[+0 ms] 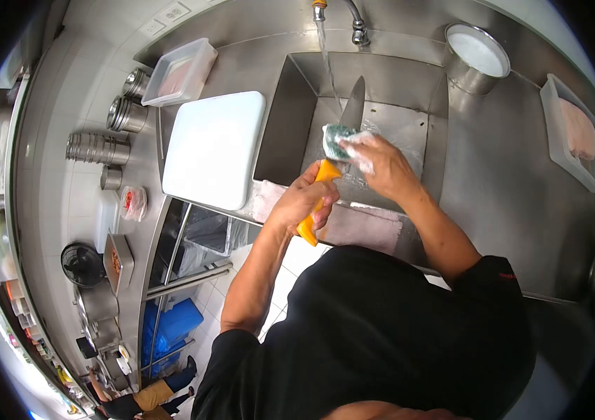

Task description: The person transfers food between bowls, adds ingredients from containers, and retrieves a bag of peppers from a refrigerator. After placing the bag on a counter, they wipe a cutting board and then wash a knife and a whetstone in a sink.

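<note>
My left hand (pixel 306 199) is closed round the yellow handle of a large knife (pixel 355 105), whose blade points up and away over the sink (pixel 288 119). Soapy foam covers the fingers of my right hand (pixel 378 162), which grips a green scrubbing sponge (pixel 338 142) against the lower part of the blade, near the handle. Water runs from the faucet (pixel 320 12) in a thin stream beside the blade.
Left of the sink lies a white cutting board (pixel 215 149). A pink cloth (pixel 364 227) drapes the front edge. A metal pot (pixel 477 59) and a plastic tray (pixel 556 133) stand right. Another person (pixel 147 399) is at the lower left.
</note>
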`<state>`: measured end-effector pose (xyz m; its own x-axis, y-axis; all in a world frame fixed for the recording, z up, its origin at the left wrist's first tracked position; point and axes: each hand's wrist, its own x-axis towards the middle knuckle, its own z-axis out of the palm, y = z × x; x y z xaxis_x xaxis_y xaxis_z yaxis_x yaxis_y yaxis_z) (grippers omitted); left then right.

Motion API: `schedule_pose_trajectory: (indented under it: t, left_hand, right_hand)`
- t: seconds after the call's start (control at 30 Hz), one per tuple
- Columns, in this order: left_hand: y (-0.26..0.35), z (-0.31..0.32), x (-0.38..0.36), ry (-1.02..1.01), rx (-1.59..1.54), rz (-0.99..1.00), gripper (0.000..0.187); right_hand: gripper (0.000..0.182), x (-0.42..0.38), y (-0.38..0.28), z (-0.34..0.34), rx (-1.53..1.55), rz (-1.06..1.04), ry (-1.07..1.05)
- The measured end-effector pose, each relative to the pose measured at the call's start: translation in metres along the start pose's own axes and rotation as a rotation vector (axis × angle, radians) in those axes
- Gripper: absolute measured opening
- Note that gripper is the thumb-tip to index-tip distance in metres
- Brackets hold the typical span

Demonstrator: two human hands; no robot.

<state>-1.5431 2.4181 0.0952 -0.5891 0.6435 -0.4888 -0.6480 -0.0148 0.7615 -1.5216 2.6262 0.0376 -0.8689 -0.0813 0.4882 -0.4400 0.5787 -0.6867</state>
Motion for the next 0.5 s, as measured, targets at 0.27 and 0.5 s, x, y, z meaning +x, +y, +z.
schedule_pose_trajectory:
  t: [0.27,0.5]
  left_hand:
    - [0.002,-0.011,-0.009,-0.034,0.389,-0.11,0.053]
    - [0.002,-0.015,0.012,0.292,1.775,0.009,0.085]
  right_hand:
    - [0.023,0.056,0.114,-0.038,-0.308,0.376,-0.099]
    - [0.023,0.047,0.073,-0.069,-0.482,0.493,0.261]
